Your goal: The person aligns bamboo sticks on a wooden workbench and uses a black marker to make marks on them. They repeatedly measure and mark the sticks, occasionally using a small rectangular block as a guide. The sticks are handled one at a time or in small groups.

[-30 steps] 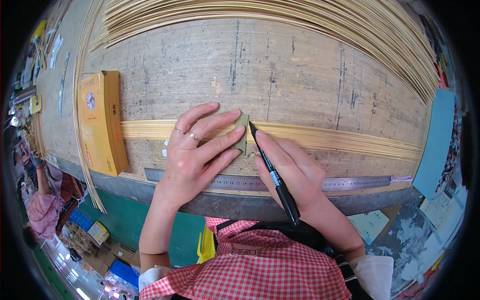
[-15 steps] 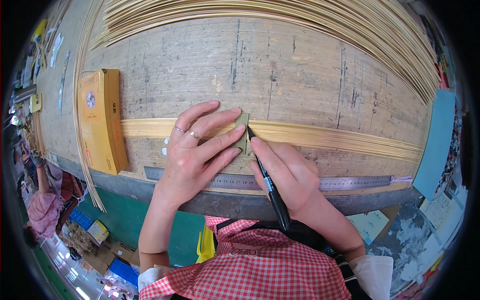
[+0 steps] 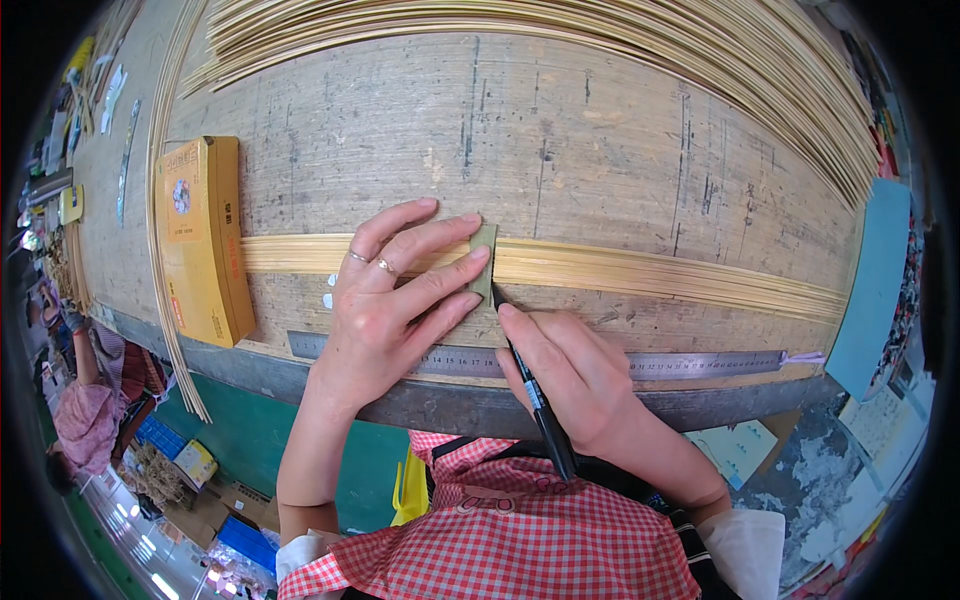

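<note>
A flat bundle of thin bamboo strips [image 3: 650, 275] lies crosswise on the worktable in front of me. My left hand [image 3: 375, 315], with rings on two fingers, rests over the bundle with its fingers spread. Its fingertips press a small green rectangular piece [image 3: 486, 236] down across the strips. In my right hand [image 3: 578, 370] is a black marker pen [image 3: 550, 430], gripped between thumb and fingers. The pen's tip sits against the green piece's right edge, just below the bundle's near side. The strips under my left hand are partly hidden.
A steel ruler [image 3: 700, 366] lies along the table's near edge, partly behind my hands. At the left, a yellow box [image 3: 200, 260] stands at the bundle's end. More bamboo strips [image 3: 600, 25] lie along the far side. A light-blue board [image 3: 872, 290] borders the right end.
My right hand has drawn the marker tip toward me along the green piece's right edge, from the bundle's far part to its near side. My left hand has stayed almost still.
</note>
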